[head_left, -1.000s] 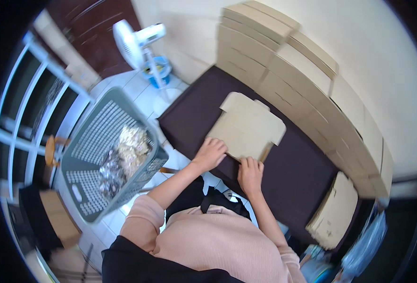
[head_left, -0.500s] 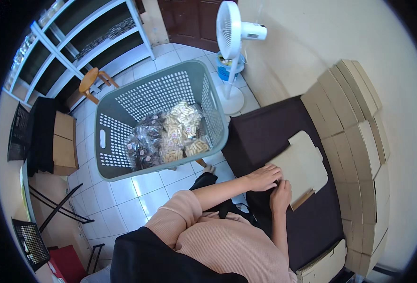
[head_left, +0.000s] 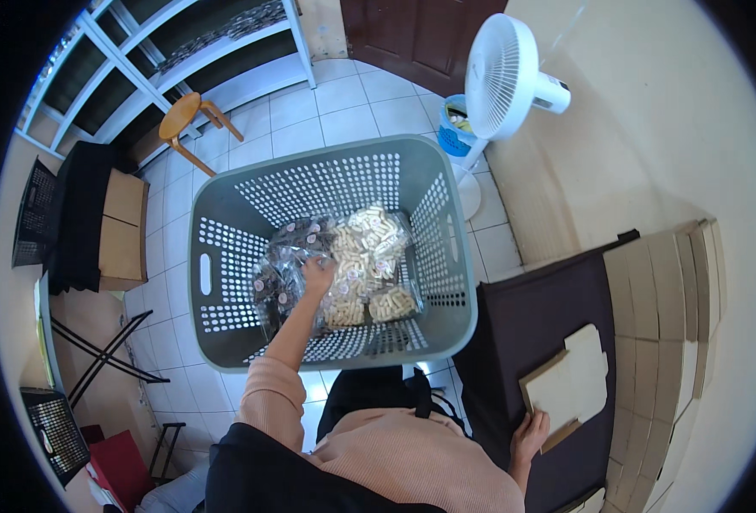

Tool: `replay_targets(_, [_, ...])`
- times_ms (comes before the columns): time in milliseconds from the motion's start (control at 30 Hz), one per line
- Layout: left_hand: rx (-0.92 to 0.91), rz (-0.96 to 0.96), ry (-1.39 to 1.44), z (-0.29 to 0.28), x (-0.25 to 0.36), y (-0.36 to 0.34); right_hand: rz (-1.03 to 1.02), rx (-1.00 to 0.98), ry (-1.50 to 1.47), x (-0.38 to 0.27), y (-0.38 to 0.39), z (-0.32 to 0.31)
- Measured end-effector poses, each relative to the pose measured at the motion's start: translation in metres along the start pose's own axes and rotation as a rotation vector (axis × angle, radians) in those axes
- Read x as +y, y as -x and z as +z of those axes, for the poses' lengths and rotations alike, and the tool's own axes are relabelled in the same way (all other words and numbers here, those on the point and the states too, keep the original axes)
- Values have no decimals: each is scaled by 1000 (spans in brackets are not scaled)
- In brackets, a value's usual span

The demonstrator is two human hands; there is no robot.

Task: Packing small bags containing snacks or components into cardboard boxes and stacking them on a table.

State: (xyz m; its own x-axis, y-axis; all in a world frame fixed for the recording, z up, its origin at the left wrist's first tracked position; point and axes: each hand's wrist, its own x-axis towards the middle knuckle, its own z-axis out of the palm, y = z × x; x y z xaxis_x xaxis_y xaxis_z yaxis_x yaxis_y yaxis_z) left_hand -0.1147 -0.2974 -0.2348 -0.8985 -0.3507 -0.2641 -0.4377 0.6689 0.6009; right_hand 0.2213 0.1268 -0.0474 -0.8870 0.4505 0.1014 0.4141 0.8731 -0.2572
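Note:
My left hand [head_left: 318, 275] reaches down into a large grey-green plastic basket [head_left: 326, 352]. Its fingers are closed on the clear plastic of a bag [head_left: 289, 259] with dark contents. Beside it lie clear bags of pale, short stick-shaped pieces [head_left: 369, 244]. My right hand [head_left: 529, 434] grips the near left edge of a flat cardboard box [head_left: 570, 376], which rests on a dark cloth-covered table [head_left: 514, 333]. The box's flaps stick out at its far end. Some of the right fingers are hidden by the box edge.
Stacked folded cardboard boxes [head_left: 655, 342] line the table's right side by the wall. A white standing fan [head_left: 502, 77] and a blue bucket [head_left: 455, 137] stand beyond the basket. A wooden stool [head_left: 181, 115] and metal shelves [head_left: 241, 90] are at the far left.
My left hand has left the cardboard box and moved left into the basket among the bags. My right hand stays at the box's edge. The view has shifted toward the basket.

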Motion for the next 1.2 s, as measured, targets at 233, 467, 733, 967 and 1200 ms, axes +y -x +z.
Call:
replay_targets(233, [-290, 239, -346, -32, -50, -44, 135, -80, 53, -31, -15, -20])
replay_targets(467, [-471, 204, -599, -34, -39, -48, 19, 37, 142, -70, -63, -25])
replay_targets(733, [-202, 769, 106, -80, 92, 45, 74, -58, -669, -158, -118, 2])
replay_targets(967, [-763, 1042, 677, -76, 152, 139, 477, -757, -1727, -213, -147, 20])
replay_targets(1200, [-96, 663, 109, 20, 55, 44, 426, -214, -1536, -187, -145, 15])
